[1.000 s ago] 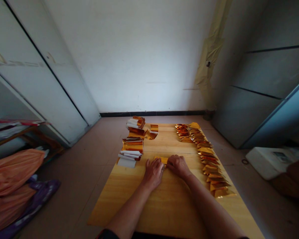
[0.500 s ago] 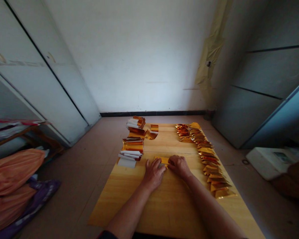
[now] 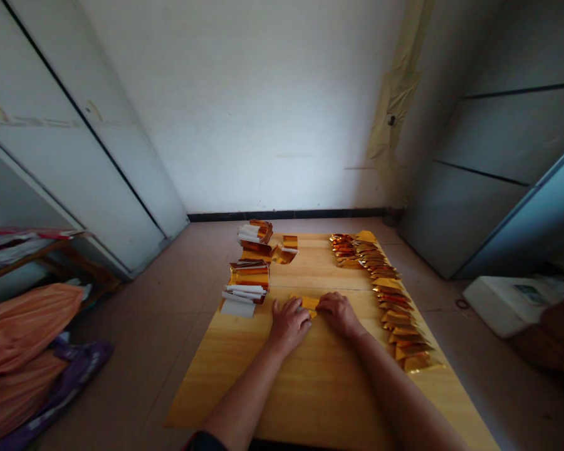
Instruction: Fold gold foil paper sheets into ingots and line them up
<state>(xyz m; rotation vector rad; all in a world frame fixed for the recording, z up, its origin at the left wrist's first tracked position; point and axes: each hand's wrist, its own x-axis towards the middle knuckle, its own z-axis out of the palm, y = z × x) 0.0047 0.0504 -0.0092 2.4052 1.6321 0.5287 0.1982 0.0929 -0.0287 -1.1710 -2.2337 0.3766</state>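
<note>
A small sheet of gold foil paper (image 3: 309,303), partly folded, lies on the wooden table (image 3: 310,388) between my hands. My left hand (image 3: 289,324) presses on its left part, fingers bent over the near edge. At its right end my right hand (image 3: 339,313) pinches the paper between thumb and fingers. Both hands rest low on the tabletop, and their fingers cover parts of the sheet. Beyond my left hand are loose stacks of gold paper with white backs (image 3: 247,282). To the right of my right hand runs a long row of folded gold paper pieces (image 3: 399,313).
At the far side of the table lie a few curled gold sheets (image 3: 286,252). Grey cabinets (image 3: 489,144) stand to the right, with a white box (image 3: 498,307) on the floor. Orange cloth (image 3: 28,326) and a purple bag (image 3: 75,382) are at the left. A white wall (image 3: 272,113) closes the back.
The fold at the near side of the gold paper looks flatter under my fingers, with less of its pale inside showing. Both hands stay in nearly the same place; the view shifts slightly.
</note>
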